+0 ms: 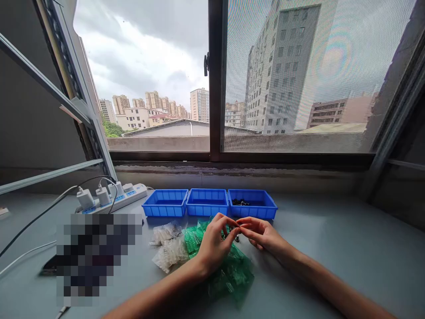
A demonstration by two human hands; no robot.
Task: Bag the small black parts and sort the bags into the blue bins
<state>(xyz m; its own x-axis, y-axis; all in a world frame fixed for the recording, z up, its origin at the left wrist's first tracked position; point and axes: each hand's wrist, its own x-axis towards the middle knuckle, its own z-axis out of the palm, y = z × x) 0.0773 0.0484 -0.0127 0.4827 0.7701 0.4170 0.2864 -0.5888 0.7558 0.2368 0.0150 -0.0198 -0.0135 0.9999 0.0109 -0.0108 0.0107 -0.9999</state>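
My left hand (215,243) and my right hand (262,233) meet fingertip to fingertip above the table. Both are closed in a pinch, and whatever lies between the fingers is too small or hidden to make out. Beneath my left hand spreads a heap of green plastic bags (237,274). Clear bags with whitish contents (171,251) lie to its left. Small dark pieces (237,238) show just under the fingertips, partly covered by them. Behind my hands, the right blue bin (252,212) contains several small black parts (241,202).
Two more blue bins, one in the middle (207,210) and one at left (164,210), complete the row. A white power strip (133,195) with plugs and cables stands back left. In front of it is a blurred-out dark object (96,257). A window ledge (159,170) runs behind.
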